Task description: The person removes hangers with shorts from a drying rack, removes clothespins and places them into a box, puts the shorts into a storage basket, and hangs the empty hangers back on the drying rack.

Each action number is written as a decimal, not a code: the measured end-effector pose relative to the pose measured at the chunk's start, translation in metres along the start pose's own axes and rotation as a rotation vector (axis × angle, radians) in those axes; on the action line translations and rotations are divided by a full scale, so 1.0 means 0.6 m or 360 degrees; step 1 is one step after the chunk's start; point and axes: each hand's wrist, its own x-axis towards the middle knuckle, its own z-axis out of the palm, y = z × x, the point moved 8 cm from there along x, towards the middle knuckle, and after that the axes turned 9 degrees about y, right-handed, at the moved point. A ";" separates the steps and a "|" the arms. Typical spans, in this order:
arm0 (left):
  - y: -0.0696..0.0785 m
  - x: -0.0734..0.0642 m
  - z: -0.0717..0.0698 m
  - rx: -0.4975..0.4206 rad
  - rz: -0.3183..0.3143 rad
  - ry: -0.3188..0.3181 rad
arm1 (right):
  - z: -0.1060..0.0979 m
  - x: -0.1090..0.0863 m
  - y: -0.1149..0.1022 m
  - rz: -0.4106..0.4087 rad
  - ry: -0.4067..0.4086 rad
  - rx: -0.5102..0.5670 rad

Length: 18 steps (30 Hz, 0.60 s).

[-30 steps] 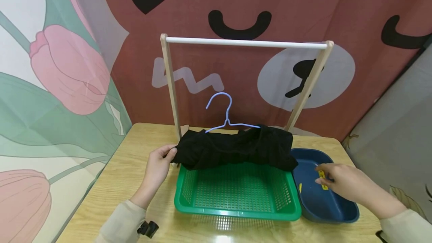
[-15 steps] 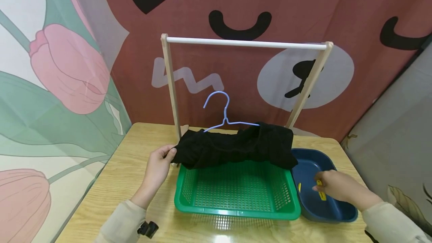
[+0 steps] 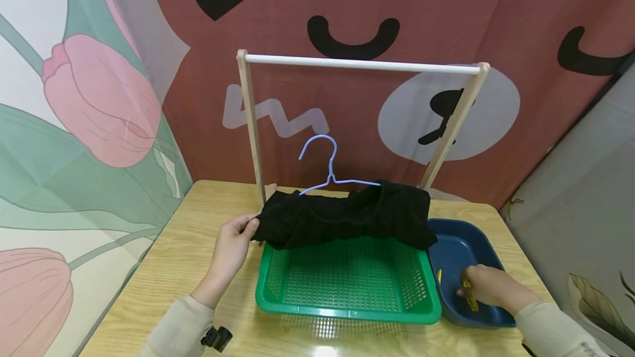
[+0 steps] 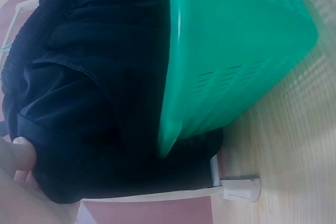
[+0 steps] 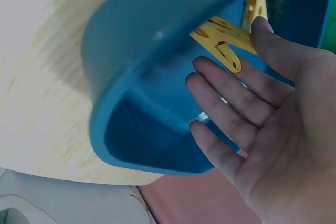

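Observation:
A black garment (image 3: 342, 216) with a gathered edge hangs bunched on a lilac hanger (image 3: 331, 172), over the back of a green basket (image 3: 347, 315). My left hand (image 3: 233, 244) pinches the garment's left end between thumb and fingers; in the left wrist view the thumb (image 4: 23, 155) presses on the black cloth. Inside a dark blue basin (image 3: 453, 230), my right hand (image 3: 491, 286) pinches a yellow clothespin (image 5: 223, 40) between thumb and index finger, the other fingers spread. Another yellow clothespin (image 5: 254, 9) lies in the basin.
A rack with wooden posts (image 3: 252, 125) and a white top rail (image 3: 362, 63) stands behind the basket, its rail above the hanger. Basket and basin sit side by side on the wooden table (image 3: 163, 269). A printed curtain (image 3: 278, 15) hangs behind.
My right hand has moved towards the near left inside the basin, and the yellow clothespin has moved with it. The hanger hook shifted slightly left. My left hand keeps its place on the garment.

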 end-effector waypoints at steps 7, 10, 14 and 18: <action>-0.002 0.001 -0.001 0.0021 0.0009 0.0009 | 0.013 0.000 0.004 0.0007 0.0004 -0.0026; -0.003 0.001 0.000 0.0024 0.0016 0.0013 | 0.018 0.002 0.006 0.0010 0.0002 -0.0037; -0.003 0.001 -0.001 0.0019 0.0032 0.0018 | 0.021 0.002 0.006 0.0005 0.0019 -0.0043; -0.005 0.001 -0.001 0.0011 0.0033 0.0020 | 0.022 0.003 0.006 -0.0006 0.0040 -0.0044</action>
